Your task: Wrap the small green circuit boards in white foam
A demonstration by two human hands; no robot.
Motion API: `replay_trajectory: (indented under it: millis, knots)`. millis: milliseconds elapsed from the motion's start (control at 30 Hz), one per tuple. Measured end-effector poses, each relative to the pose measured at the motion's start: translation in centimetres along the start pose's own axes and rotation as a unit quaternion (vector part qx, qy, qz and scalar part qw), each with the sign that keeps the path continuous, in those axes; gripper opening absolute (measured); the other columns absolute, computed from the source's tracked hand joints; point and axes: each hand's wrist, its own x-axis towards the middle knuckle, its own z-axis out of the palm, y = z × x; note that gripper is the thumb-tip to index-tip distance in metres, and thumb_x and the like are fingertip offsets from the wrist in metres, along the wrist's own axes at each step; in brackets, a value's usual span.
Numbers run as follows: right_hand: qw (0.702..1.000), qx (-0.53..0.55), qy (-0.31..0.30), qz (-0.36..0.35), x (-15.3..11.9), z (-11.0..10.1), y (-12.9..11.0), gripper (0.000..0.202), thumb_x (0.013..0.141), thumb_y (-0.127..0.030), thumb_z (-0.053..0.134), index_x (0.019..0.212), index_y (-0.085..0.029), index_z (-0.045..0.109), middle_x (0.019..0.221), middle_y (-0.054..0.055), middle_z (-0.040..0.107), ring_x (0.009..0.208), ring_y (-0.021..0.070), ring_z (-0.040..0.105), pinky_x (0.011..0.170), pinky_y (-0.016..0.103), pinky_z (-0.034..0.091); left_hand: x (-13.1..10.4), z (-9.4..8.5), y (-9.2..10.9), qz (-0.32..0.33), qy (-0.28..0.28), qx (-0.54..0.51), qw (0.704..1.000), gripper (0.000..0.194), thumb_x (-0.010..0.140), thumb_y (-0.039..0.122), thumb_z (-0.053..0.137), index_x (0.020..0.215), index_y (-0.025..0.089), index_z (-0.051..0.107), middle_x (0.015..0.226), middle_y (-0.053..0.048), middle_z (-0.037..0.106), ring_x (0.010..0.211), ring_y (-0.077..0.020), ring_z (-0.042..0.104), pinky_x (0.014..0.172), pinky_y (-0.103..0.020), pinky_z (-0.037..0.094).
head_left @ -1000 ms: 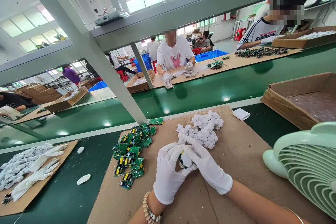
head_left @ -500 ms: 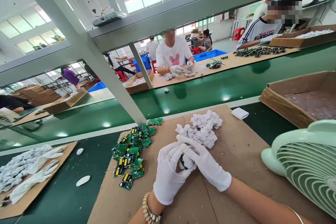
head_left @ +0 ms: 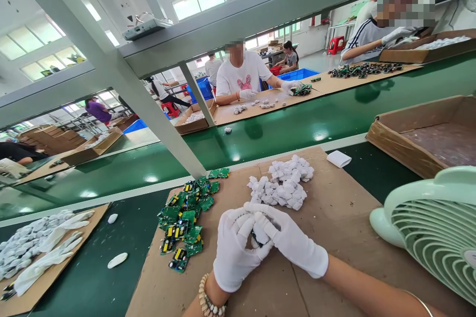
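Note:
White gloves cover both my hands, which meet over the cardboard sheet [head_left: 323, 237]. My left hand [head_left: 238, 250] and my right hand [head_left: 292, 240] are closed together around a small circuit board with a white lump [head_left: 261, 234] on it; the fingers hide most of it. Just beyond them lies a pile of white lumps [head_left: 286, 183]. To the left of my hands is a heap of green circuit boards [head_left: 188, 213] with yellow parts.
A pale green fan [head_left: 435, 228] stands at the right, below an open cardboard box [head_left: 420, 136]. A green conveyor belt [head_left: 275, 133] runs beyond the sheet. Across it a person [head_left: 243, 77] sits. White gloves [head_left: 48, 262] lie at the left.
My hands have moved slightly down, still around the board. The person across has reached one hand sideways to some green boards. At the right, another person's arm has risen over a box.

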Motion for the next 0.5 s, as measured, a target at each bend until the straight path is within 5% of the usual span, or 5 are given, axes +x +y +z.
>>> replay_trajectory:
  millis: [200, 367, 500]
  knots:
    - [0.992, 0.124, -0.023, 0.014, 0.05, 0.06, -0.28, 0.038, 0.086, -0.048, 0.056, 0.114, -0.022, 0.063, 0.112, 0.005, 0.063, 0.112, 0.0225, 0.051, 0.104, 0.038, 0.034, 0.24, -0.14, 0.02, -0.027, 0.001, -0.011, 1.0, 0.034, 0.072, 0.028, 0.07, 0.102, 0.02, 0.054, 0.092, -0.005, 0.065, 0.091, -0.0214, 0.058, 0.081, -0.036, 0.045]
    - [0.99, 0.126, -0.036, 0.043, -0.12, 0.41, -0.52, 0.036, 0.082, -0.043, 0.063, 0.107, -0.017, 0.065, 0.083, 0.004, 0.063, 0.07, 0.015, 0.054, 0.069, 0.03, 0.048, 0.36, -0.04, 0.22, -0.03, -0.012, -0.003, 0.999, 0.022, 0.074, 0.027, 0.068, 0.092, 0.02, 0.057, 0.091, -0.004, 0.066, 0.089, -0.0208, 0.057, 0.079, -0.035, 0.043]
    - [0.988, 0.14, -0.027, 0.053, 0.04, 0.32, 0.24, 0.042, 0.081, -0.045, 0.064, 0.113, -0.017, 0.062, 0.087, 0.005, 0.063, 0.074, 0.0163, 0.056, 0.074, 0.031, 0.049, 0.46, -0.03, 0.33, -0.038, 0.008, -0.004, 0.999, 0.025, 0.074, 0.029, 0.068, 0.095, 0.019, 0.056, 0.09, -0.005, 0.065, 0.09, -0.0215, 0.056, 0.08, -0.036, 0.043]
